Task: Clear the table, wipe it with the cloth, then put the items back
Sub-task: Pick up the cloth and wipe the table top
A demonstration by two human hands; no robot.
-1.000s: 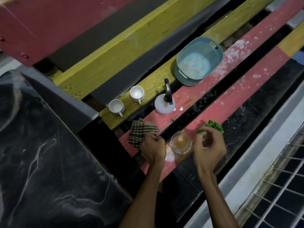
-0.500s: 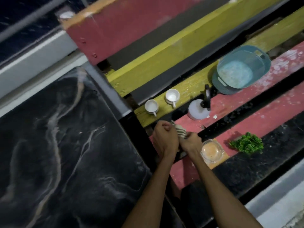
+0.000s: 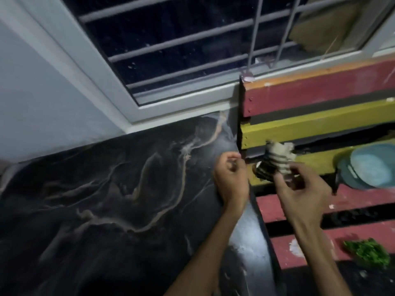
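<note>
The black marble table (image 3: 106,199) fills the left and middle of the head view. My right hand (image 3: 299,189) is raised above the table's right edge and grips the crumpled checked cloth (image 3: 275,161), which sticks up past my fingers. My left hand (image 3: 232,178) hovers over the table's right side with its fingers curled closed, nothing visible in it. A blue basket (image 3: 367,167) sits on the yellow plank of the painted wooden bench (image 3: 320,99) to the right. A bunch of green herbs (image 3: 367,253) lies lower right on a red plank.
A barred window (image 3: 181,45) with a white frame runs behind the table and bench. A pale wall (image 3: 38,103) stands at the left. Dark gaps separate the bench planks. The cups, bottle and bowl are hidden or out of frame.
My head has turned left and up, from the bench to the table and window. Both hands lifted the cloth off the bench; now only my right hand holds it, raised beside the table.
</note>
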